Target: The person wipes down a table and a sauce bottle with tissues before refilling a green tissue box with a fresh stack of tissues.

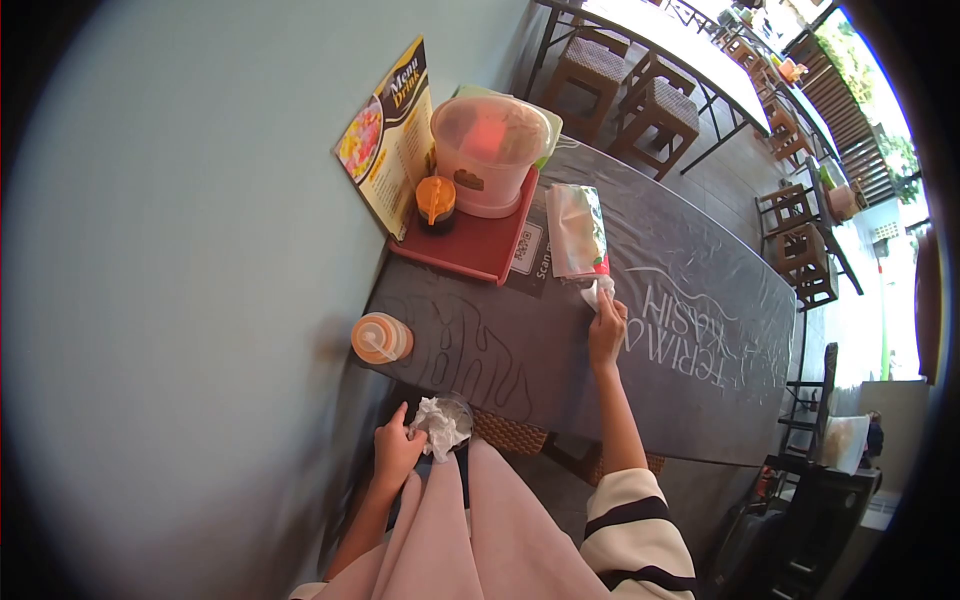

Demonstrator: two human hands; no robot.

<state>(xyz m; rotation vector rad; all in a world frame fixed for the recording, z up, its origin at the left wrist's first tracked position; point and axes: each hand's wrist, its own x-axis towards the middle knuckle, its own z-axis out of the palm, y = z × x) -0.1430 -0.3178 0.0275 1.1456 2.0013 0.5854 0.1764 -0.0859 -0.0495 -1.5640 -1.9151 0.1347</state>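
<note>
One menu (395, 135) reading "Menu drink" stands at the red tray (465, 247), which holds one tub (485, 160) and one orange-lidded jar (436, 205). Right of the tray, past a "Scan" card (527, 255), lies one tissue pack (577, 232); the right hand (607, 332) pinches white tissue (596, 293) at its end. Nearer than the tray, the left hand's (398, 452) slightly parted fingers touch crumpled tissue (440, 425).

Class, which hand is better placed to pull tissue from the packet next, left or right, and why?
Right, most likely. The right hand pinches white tissue at the end of the packet, while the left hand is by the table edge, occupied with crumpled tissue.
</note>
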